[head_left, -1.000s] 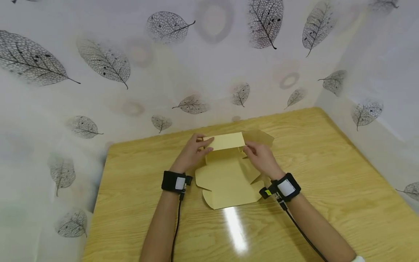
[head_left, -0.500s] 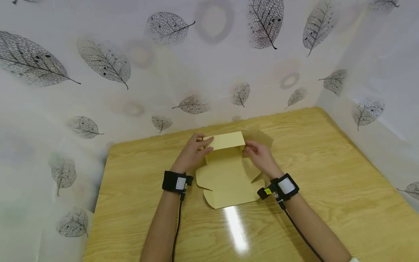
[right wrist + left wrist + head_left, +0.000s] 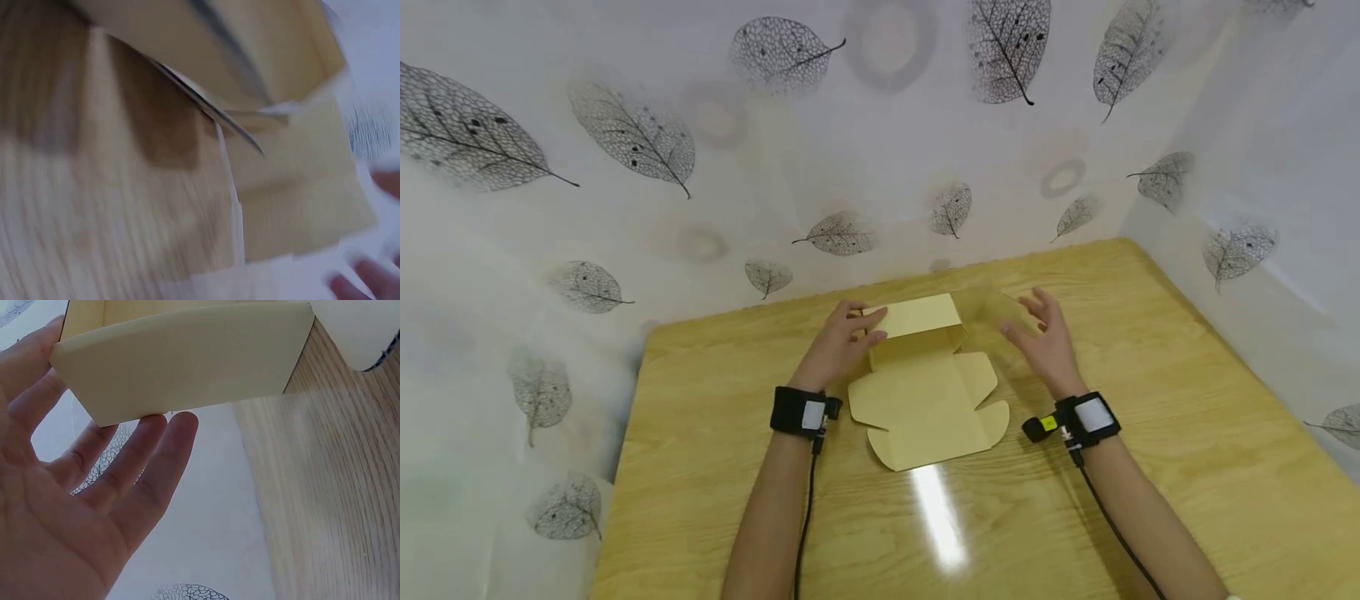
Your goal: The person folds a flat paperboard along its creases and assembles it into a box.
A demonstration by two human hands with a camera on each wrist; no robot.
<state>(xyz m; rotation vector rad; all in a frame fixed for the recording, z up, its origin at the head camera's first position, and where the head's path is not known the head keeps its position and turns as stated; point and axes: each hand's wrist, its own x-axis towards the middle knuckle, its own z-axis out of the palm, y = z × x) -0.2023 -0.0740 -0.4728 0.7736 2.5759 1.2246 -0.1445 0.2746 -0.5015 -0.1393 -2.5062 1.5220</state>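
Carton (image 3: pixel 925 404), corrugation (image 3: pixel 385 355) left-wrist view only

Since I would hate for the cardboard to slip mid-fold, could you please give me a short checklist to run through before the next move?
1. Box steadied: ok. The left hand grips its raised part at the left end.
2. Right hand free: ok. It holds nothing, and its fingers look apart from the cardboard.
3. Rear right flap folded in: not ok. It sticks out beyond the box's right side.
4. Front panel out of the way: ok. It lies spread toward the person.
5. Rear right flap's crease sound: cannot tell. The right wrist view is too blurred.
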